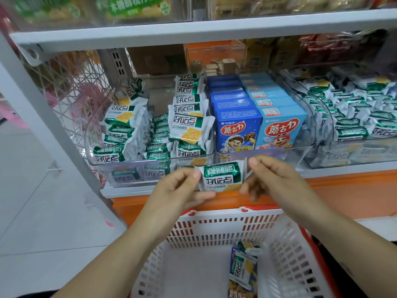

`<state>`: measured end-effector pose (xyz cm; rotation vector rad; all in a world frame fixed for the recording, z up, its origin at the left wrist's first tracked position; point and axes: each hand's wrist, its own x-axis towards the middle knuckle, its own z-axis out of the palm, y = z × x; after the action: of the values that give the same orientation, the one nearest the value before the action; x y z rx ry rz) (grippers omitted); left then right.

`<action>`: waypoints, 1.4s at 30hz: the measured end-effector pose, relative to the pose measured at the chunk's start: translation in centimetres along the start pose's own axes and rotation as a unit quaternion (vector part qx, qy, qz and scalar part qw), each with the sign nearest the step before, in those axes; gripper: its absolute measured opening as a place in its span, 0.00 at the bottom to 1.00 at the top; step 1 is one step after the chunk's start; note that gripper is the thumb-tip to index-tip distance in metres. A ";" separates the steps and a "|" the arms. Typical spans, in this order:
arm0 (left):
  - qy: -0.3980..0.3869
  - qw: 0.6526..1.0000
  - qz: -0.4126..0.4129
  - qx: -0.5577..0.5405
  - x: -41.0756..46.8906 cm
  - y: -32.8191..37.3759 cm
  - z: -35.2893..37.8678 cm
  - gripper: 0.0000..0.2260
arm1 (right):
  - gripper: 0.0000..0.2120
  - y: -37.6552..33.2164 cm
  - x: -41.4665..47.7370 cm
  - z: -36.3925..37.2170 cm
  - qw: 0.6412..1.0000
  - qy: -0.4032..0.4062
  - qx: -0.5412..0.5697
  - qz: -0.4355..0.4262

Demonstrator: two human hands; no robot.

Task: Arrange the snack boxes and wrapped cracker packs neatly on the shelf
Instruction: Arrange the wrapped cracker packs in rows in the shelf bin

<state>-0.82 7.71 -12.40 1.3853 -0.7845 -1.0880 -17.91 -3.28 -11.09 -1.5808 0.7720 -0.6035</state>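
1. Green-and-white foil-wrapped cracker pack (222, 177): frame centre, held in the air between both hands. It sits just in front of the lower shelf edge and above the basket, printed face to camera.
2. Left hand (182, 188): thumb and fingers pinch the pack's left end, other fingers curled under.
3. Right hand (272, 179): thumb and fingers pinch the pack's right crimped end, fingers curled.
4. Clear plastic bin, left of centre (150, 163): partly full of the same cracker packs.
   - Right side: a stack lying flat.
   - Left side: a leaning column.
   - Between them: a lower row standing on edge.
   - Orientations are mixed and a gap is open at the back.
5. Dark blue cardboard snack boxes (237, 125) and light blue cardboard snack boxes (281, 127): centre of the shelf, two rows running front to back. They are upright, side by side and touching, behind a clear front lip.
6. Clear plastic bin, right of frame (343, 153): heaped with loose cracker packs, no visible order.
7. White slotted plastic basket with red rim (214, 229): lower centre, directly below the hands. A few wrapped packs (243, 269) lie in its bottom right corner.
8. White metal shelf board (193, 29): across the top of frame. Blurred green packages sit in clear bins above it.
9. Orange base panel (354, 190): runs under the lower shelf, right of the hands.
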 end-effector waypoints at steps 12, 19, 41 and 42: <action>0.031 0.990 0.097 0.095 -0.1 -1.0 0.4 0.17 | 0.14 0.2 -0.3 -0.3 0.998 -0.032 -0.054 0.007; 0.066 0.968 0.186 0.155 -0.4 -1.0 0.7 0.25 | 0.04 0.2 -0.8 -0.2 0.997 -0.020 -0.050 -0.058; -0.041 0.992 0.102 0.062 -1.5 3.7 -2.1 0.21 | 0.13 -4.6 -0.9 2.6 0.981 0.013 -0.134 -0.138; -0.049 0.989 0.114 0.084 -1.5 4.2 -2.6 0.22 | 0.13 -5.1 -0.5 3.0 0.984 0.023 -0.114 -0.134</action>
<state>1.61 9.54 -8.23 1.3509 -1.0998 -0.9326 -15.25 -0.64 -6.50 -1.9065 0.6862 -0.7694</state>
